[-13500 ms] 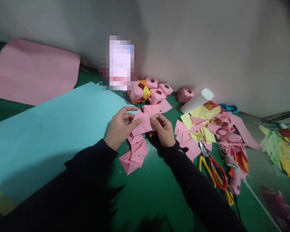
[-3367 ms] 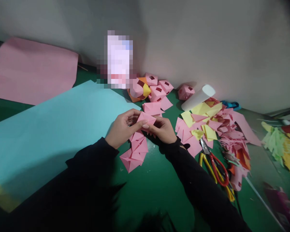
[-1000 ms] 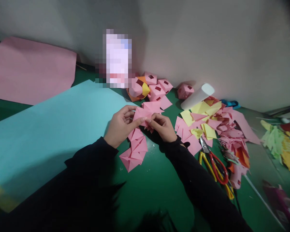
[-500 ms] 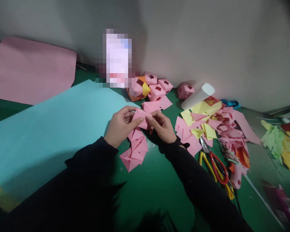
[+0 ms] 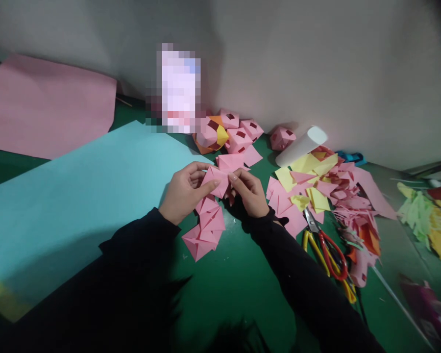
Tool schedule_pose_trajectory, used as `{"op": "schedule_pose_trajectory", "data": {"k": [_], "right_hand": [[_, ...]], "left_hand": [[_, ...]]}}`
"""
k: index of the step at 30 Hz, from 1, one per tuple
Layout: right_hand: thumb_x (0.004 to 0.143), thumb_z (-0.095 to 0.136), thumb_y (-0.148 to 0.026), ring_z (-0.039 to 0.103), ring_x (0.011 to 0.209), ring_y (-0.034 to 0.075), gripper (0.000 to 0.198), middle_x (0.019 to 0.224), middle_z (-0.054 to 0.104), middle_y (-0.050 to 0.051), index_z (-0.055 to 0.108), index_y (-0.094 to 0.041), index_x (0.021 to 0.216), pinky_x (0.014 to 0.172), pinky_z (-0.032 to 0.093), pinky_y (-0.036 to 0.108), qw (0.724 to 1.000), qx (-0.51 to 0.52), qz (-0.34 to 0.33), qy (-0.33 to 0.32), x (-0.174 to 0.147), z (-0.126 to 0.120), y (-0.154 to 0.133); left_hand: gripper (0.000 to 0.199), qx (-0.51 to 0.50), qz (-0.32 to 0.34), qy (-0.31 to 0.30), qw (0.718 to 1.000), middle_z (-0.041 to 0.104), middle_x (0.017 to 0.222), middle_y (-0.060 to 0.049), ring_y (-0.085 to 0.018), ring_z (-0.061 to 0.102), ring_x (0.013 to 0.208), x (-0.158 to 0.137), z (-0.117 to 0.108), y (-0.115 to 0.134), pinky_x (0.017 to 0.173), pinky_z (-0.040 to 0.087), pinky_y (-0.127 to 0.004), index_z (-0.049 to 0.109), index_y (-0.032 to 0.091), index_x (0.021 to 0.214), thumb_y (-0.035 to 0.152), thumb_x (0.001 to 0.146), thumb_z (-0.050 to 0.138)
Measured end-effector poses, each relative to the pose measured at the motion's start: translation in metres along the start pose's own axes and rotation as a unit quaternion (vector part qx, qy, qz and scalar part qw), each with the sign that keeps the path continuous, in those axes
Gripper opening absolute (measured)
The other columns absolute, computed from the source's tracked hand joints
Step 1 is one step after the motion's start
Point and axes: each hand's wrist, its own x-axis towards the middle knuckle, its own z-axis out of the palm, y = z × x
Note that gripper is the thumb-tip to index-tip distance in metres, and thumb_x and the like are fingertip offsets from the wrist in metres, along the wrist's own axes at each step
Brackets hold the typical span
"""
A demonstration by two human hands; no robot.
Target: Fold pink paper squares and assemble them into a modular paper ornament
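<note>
A small folded pink paper piece is held between my two hands above the green table. My left hand grips its left side, thumb on top and fingers beneath. At its right corner my right hand pinches with thumb and forefinger; the other fingers are curled. Just below lie several folded pink paper pieces in an overlapping curved row. More folded pink paper rests right behind my hands. Farther back stand pink paper cubes with square holes and a round pink, orange and yellow paper form.
A blue sheet and a pink sheet cover the left. On the right are a white cylinder, yellow paper, pink scraps, red-handled scissors and a pink glue gun. A pixelated bright panel stands behind.
My right thumb has slid slightly right, toward the corner of the folded paper, showing more of its surface. My left hand has barely moved.
</note>
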Motion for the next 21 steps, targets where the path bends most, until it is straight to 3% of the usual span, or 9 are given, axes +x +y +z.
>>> {"op": "schedule_pose_trajectory", "data": {"k": [5, 11, 21], "right_hand": [[0.088, 0.055, -0.055, 0.054, 0.042, 0.008, 0.041, 0.057, 0.061, -0.003, 0.054, -0.019, 0.069, 0.039, 0.043, 0.02, 1.0, -0.007, 0.016, -0.005, 0.0001, 0.0009, -0.0006], [0.08, 0.067, -0.053, 0.052, 0.042, 0.007, 0.04, 0.055, 0.061, -0.002, 0.055, -0.018, 0.065, 0.041, 0.043, 0.019, 0.998, -0.051, 0.021, -0.037, -0.0012, 0.0012, -0.0004], [0.08, 0.067, -0.055, 0.05, 0.044, 0.007, 0.042, 0.056, 0.06, -0.003, 0.054, -0.018, 0.064, 0.044, 0.042, 0.02, 0.996, -0.074, 0.024, -0.038, -0.0019, 0.0036, -0.0038]], "left_hand": [[0.041, -0.022, -0.005, 0.011, 1.0, 0.073, 0.091, -0.007, -0.02, 0.069, 0.082, 0.0014, -0.0002, -0.0002, 0.077, 0.055, -0.034, 0.064, 0.015, 0.1, 0.033, 0.067, 0.081], [0.04, -0.034, -0.011, 0.017, 0.999, 0.073, 0.089, -0.006, -0.019, 0.068, 0.081, 0.0019, -0.001, -0.001, 0.078, 0.053, -0.033, 0.064, 0.015, 0.101, 0.031, 0.068, 0.08], [0.04, -0.048, -0.016, 0.026, 0.998, 0.072, 0.083, -0.005, -0.018, 0.067, 0.073, 0.0018, -0.0003, -0.0003, 0.07, 0.055, -0.032, 0.063, 0.015, 0.096, 0.034, 0.066, 0.081]]}}
